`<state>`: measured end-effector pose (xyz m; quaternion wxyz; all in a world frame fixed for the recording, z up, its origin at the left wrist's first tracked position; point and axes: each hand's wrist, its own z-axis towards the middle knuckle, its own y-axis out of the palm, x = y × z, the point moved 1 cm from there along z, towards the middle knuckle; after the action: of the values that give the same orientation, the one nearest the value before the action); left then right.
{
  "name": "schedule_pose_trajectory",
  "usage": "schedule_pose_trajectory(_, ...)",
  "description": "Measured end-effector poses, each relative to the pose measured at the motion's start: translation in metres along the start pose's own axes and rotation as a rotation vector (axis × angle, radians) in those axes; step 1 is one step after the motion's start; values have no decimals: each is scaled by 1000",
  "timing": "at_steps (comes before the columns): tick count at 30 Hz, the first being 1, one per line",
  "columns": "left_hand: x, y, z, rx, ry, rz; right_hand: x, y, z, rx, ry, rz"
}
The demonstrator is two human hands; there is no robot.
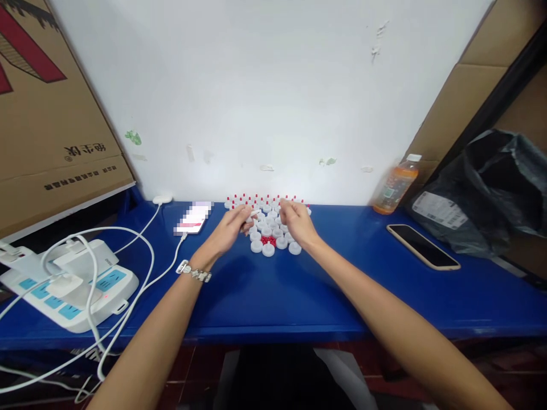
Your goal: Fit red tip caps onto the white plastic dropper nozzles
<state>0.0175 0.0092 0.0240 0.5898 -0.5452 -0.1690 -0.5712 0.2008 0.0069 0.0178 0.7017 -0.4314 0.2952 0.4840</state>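
White translucent bottle caps [268,249] lie in a cluster at the middle of the table, around a small pile of red tips [268,241]. Behind them, along the wall, stand several white caps with red tips [244,196] on top. My left hand [234,226] is closed at the cluster's left side, a white cap [255,214] between its thumb and fingers. On the right side, my right hand [298,221] is closed above the caps with its fingers pinched together. Whatever is in that pinch, if anything, is too small to make out.
A white power strip [85,302] with looping cables fills the table's left side, near a phone with a lit screen [194,219]. To the right are a bottle of orange drink [396,185], a dark-screened phone [423,246] and a grey plastic bag [465,193]. A white wall [265,102] stands behind.
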Motion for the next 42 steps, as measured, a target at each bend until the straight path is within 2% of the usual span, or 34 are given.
schedule_pose_trajectory(2,-3,-9,-1,-2,0,12,-1,-6,-1,-74,-60,-137)
schedule_pose_trajectory(5,-5,-17,-3,-62,-24,172,1,-6,-4,-237,-133,-367)
schedule_pose_trajectory(7,-8,-20,-6,-113,-54,222,4,-5,-6,-276,-135,-430)
schedule_pose_trajectory(12,-16,-27,-8,-189,-116,132,8,-6,-6,-232,-106,-389)
schedule_pose_trajectory(17,-20,-30,-9,-219,-184,147,12,-4,-5,-241,-99,-352)
schedule_pose_trajectory(22,-22,-31,-9,-221,-132,231,12,-3,-7,-211,-125,-346)
schedule_pose_trajectory(26,-26,-29,-7,-156,-85,375,12,-3,-7,-184,-149,-337)
schedule_pose_trajectory(28,-28,-29,-6,-155,-89,379,12,-1,-4,-175,-161,-359)
schedule_pose_trajectory(33,-27,-32,-8,-213,-175,229,10,17,28,-159,-210,-582)
schedule_pose_trajectory(35,-23,-36,-9,-168,-163,219,10,30,48,-161,-187,-706)
schedule_pose_trajectory(38,-21,-40,-9,-47,-126,314,12,51,77,-214,-64,-856)
schedule_pose_trajectory(42,-28,-39,-5,34,-99,431,16,73,96,-287,60,-944)
